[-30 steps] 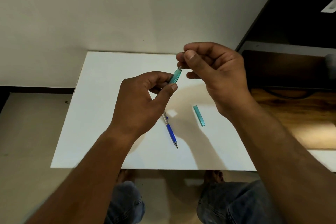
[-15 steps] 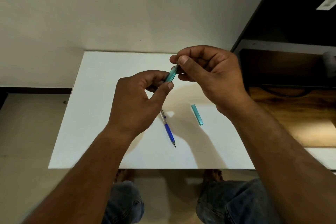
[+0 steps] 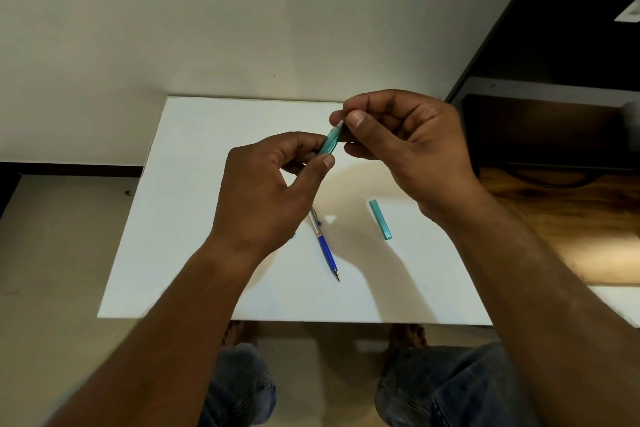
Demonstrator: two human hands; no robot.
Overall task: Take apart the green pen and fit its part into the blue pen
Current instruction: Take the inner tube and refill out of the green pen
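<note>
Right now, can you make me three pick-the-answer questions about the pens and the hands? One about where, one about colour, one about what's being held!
1. Where does the blue pen lie? A) on the white table B) on the floor C) in a cup
2. What colour is the loose pen piece on the table? A) red B) green C) black
3. How is the green pen held? A) by no hand B) by one hand alone C) by both hands
Answers: 1 A, it rests flat on the table; 2 B, it is teal-green like the held pen; 3 C, the left hand and right hand each pinch one end.
</note>
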